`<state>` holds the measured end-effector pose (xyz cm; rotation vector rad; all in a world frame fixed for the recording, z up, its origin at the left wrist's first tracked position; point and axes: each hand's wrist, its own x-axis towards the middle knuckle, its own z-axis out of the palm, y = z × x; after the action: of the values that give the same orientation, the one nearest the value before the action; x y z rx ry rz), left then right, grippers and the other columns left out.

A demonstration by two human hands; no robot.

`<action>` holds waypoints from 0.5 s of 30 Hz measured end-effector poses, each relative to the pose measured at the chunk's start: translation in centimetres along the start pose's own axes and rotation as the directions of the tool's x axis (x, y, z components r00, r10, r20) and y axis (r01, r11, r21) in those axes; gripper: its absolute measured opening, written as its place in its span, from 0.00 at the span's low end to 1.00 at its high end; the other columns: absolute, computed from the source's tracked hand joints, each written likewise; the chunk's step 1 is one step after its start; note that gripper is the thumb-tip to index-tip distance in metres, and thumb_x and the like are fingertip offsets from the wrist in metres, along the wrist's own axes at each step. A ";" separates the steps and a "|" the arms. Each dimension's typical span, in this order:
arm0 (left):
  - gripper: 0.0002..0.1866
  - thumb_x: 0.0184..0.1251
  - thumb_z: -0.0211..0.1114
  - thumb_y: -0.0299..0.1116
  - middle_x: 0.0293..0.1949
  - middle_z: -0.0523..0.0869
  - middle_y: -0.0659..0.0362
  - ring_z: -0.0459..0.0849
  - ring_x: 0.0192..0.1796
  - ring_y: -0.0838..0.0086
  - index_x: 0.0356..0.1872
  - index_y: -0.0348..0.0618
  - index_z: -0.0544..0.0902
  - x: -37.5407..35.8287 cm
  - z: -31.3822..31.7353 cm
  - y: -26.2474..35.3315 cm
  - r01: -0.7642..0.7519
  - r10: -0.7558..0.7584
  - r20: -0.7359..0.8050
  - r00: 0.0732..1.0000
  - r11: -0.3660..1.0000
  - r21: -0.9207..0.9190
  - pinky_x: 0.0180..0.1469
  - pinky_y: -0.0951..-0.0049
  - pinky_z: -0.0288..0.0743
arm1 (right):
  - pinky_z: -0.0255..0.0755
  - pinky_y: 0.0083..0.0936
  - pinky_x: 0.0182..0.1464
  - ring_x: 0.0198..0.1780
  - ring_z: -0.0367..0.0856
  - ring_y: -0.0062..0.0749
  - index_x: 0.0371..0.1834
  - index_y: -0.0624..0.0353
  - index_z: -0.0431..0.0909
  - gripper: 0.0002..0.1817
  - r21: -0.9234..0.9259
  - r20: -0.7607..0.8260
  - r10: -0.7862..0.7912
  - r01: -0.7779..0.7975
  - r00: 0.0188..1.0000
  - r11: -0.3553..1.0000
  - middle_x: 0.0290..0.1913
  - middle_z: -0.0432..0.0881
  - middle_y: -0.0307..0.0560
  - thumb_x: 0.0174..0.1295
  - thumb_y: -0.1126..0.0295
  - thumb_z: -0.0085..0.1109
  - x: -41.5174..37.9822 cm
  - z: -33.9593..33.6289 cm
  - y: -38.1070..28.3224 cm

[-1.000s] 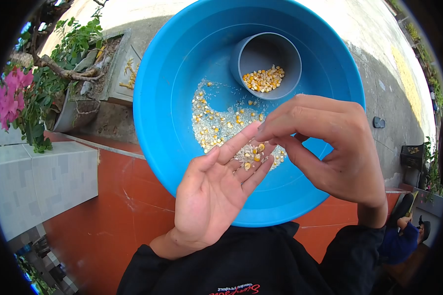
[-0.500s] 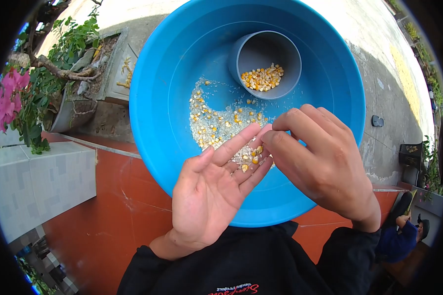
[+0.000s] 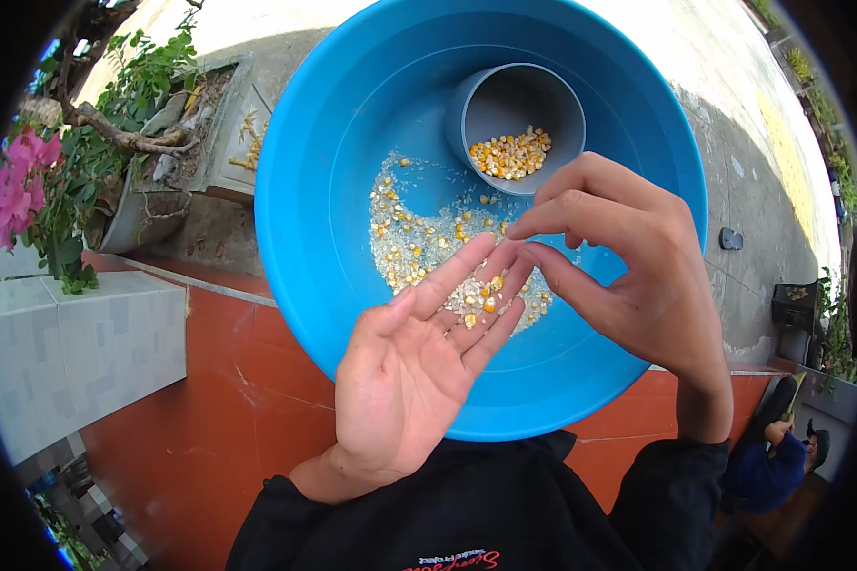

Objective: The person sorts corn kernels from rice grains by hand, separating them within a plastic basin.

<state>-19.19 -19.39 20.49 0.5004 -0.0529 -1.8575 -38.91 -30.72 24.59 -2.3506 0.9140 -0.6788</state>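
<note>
My left hand (image 3: 409,366) lies palm up over the blue basin (image 3: 305,314), fingers stretched out, with rice and a few corn kernels (image 3: 489,305) resting on them. My right hand (image 3: 638,257) is beside its fingertips, thumb and index finger almost meeting; whether something small is between them cannot be made out. Below the hands, white rice mixed with corn kernels (image 3: 409,247) is spread on the basin floor. Inside the basin a tilted grey cup (image 3: 569,105) holds yellow and white corn kernels (image 3: 510,152).
Potted plants with pink flowers (image 3: 19,186) stand at the left, above a tiled block (image 3: 86,352). The floor (image 3: 219,419) is red. A person in blue (image 3: 771,471) is at the lower right edge. A small dark object (image 3: 730,239) lies on the concrete.
My right hand has turned and lifted slightly, its thumb and index finger now more extended near my left fingertips. My left hand has barely moved.
</note>
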 end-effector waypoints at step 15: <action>0.39 0.90 0.43 0.41 0.85 0.68 0.34 0.62 0.90 0.48 0.90 0.24 0.48 0.0 0.2 0.0 -0.075 0.072 -0.033 0.997 0.988 -0.132 0.94 0.50 0.53 | 0.78 0.31 0.41 0.39 0.84 0.35 0.43 0.59 0.88 0.12 -0.098 -0.089 -0.038 0.029 0.995 0.995 0.42 0.87 0.42 0.57 0.83 0.77 0.3 0.6 0.1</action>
<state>-19.26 -19.47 20.69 0.4260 0.0709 -1.7680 -38.41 -30.84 24.19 -2.4422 0.9691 -0.7766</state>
